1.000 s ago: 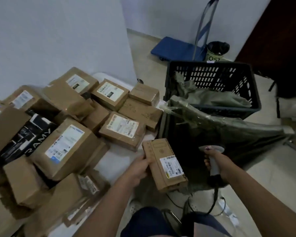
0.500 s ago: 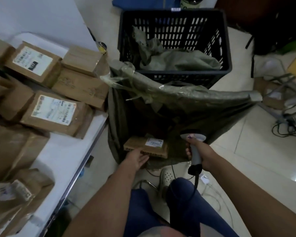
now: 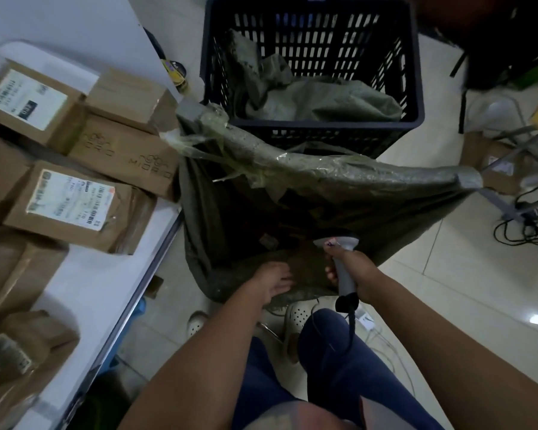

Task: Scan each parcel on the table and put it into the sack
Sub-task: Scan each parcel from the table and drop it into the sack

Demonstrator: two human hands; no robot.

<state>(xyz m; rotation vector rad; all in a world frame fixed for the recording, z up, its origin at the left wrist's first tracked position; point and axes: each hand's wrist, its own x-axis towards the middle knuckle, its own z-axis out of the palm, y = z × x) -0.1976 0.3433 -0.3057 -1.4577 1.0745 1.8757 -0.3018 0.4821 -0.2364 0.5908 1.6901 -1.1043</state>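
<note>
My left hand (image 3: 274,282) has its fingers (image 3: 281,270) loosely spread and holds nothing; they rest at the near edge of the sack (image 3: 339,193). My right hand (image 3: 353,274) is closed around the grey handle of the scanner (image 3: 342,262), whose head points into the sack.

The parcels (image 3: 72,203) wait on the table (image 3: 84,293) at my left, well apart from both hands. I judge them light and rather stiff, since they are brown cardboard, some wrapped in crumpled paper that may slide a little. I would take one by its two long sides, with the white label (image 3: 70,198) up for the scanner.

The sack is soft, dark green cloth, its mouth held open by a taped rim; inside is dark, and I cannot tell what lies there. Behind it stands a black crate (image 3: 311,128) with more green cloth.
</note>
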